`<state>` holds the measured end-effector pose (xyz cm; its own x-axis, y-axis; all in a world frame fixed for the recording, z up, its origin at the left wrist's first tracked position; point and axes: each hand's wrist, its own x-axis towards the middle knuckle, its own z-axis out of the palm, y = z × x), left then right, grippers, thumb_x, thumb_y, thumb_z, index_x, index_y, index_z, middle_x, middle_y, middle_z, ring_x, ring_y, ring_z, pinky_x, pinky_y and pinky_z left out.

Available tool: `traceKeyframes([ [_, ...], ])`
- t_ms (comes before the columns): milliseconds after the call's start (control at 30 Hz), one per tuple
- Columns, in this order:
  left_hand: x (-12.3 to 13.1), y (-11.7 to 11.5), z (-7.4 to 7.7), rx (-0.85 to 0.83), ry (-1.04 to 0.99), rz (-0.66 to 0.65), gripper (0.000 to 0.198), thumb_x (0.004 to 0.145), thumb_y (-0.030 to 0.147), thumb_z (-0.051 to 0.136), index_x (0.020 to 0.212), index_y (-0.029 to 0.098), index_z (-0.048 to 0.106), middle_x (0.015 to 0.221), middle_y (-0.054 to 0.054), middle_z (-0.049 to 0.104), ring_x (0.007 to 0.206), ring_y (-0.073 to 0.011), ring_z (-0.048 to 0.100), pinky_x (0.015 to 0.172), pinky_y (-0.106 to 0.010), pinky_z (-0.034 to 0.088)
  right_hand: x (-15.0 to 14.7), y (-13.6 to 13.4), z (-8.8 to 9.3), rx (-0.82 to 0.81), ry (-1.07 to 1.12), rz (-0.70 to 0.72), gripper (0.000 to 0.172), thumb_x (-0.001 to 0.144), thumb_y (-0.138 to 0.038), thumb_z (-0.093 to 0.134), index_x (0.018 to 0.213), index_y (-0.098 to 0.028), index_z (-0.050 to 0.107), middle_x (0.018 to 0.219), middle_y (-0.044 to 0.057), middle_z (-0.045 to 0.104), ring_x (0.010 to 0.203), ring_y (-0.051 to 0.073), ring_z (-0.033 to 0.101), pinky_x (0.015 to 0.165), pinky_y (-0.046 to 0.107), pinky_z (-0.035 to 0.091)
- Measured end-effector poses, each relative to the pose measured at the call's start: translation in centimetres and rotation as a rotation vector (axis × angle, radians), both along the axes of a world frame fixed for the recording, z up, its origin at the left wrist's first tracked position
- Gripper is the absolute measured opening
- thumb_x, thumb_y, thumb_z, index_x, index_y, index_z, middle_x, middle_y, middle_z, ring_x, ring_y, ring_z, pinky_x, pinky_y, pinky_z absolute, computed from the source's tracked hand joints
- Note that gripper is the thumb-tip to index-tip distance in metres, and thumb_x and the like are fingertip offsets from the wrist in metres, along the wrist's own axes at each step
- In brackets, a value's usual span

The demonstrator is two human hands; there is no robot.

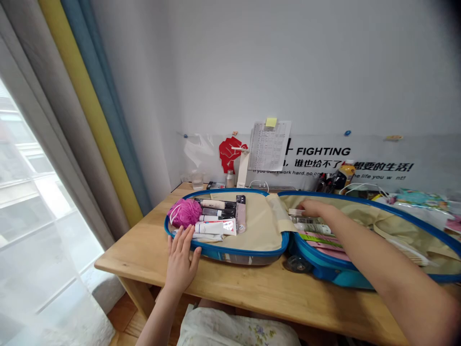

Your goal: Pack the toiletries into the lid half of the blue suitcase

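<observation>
A blue suitcase (230, 249) with beige lining lies open on the wooden table. My left hand (183, 252) rests on the front rim of its left half, fingers stretched out and holding nothing. Close to those fingers are a magenta bath puff (185, 213), a white toothpaste tube (216, 227) and several cosmetic tubes. My right hand (310, 208) reaches into the right half near the hinge, its fingers closed at a small white box-like item (296, 212); blur hides the exact grip. Below it lie a white tube (312, 228) and pink and green flat packs (320, 238).
The table (126, 254) stands against the wall. Behind the suitcase are a white lamp (243, 168), a glass jar (229, 179), a clear cup (197, 180) and an orange bottle (346, 173). A comb-like item (406, 252) lies in the right half. Curtains (104, 120) hang at left.
</observation>
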<state>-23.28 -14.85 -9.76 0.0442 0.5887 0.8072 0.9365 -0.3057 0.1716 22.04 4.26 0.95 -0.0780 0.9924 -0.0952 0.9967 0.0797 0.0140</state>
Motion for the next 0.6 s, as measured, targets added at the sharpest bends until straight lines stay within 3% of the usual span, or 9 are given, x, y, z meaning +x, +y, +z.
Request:
traceKeyframes([
  [133, -0.1, 0.0, -0.2, -0.034, -0.021, 0.001, 0.055, 0.095, 0.031, 0.04, 0.149, 0.022, 0.03, 0.141, -0.011, 0.051, 0.139, -0.0262, 0.035, 0.117, -0.05, 0.016, 0.3, -0.5, 1.1, 0.066, 0.058, -0.069, 0.007, 0.068, -0.012, 0.067, 0.073, -0.016, 0.068, 0.086, 0.01, 0.07, 0.082, 0.023, 0.065, 0.074, 0.031, 0.047],
  [300, 0.1, 0.0, 0.0, -0.032, -0.035, -0.004, 0.054, 0.096, 0.032, 0.04, 0.148, 0.021, 0.032, 0.141, -0.012, 0.051, 0.139, -0.0265, 0.035, 0.117, -0.05, 0.016, -1.3, -1.8, 4.9, 0.191, 0.227, -0.125, 0.026, 0.087, -0.027, 0.053, 0.108, -0.015, 0.062, 0.106, 0.013, 0.069, 0.091, 0.022, 0.066, 0.077, 0.031, 0.049],
  [433, 0.2, -0.1, 0.2, -0.044, -0.048, -0.003, 0.054, 0.095, 0.033, 0.04, 0.148, 0.021, 0.032, 0.141, -0.012, 0.052, 0.139, -0.0269, 0.035, 0.117, -0.051, 0.016, -6.7, -3.0, 6.6, 0.103, 0.4, 0.0, 0.037, 0.092, -0.031, 0.045, 0.125, -0.015, 0.053, 0.106, 0.011, 0.07, 0.083, 0.015, 0.068, 0.067, 0.023, 0.051],
  [600, 0.2, -0.1, 0.2, -0.056, -0.045, -0.003, 0.055, 0.095, 0.033, 0.04, 0.148, 0.021, 0.032, 0.141, -0.012, 0.052, 0.14, -0.0272, 0.035, 0.117, -0.051, 0.015, -15.3, -3.5, 5.6, -0.064, 0.472, 0.188, 0.027, 0.083, -0.026, 0.06, 0.109, -0.018, 0.063, 0.093, 0.003, 0.073, 0.075, 0.011, 0.066, 0.064, 0.017, 0.049],
])
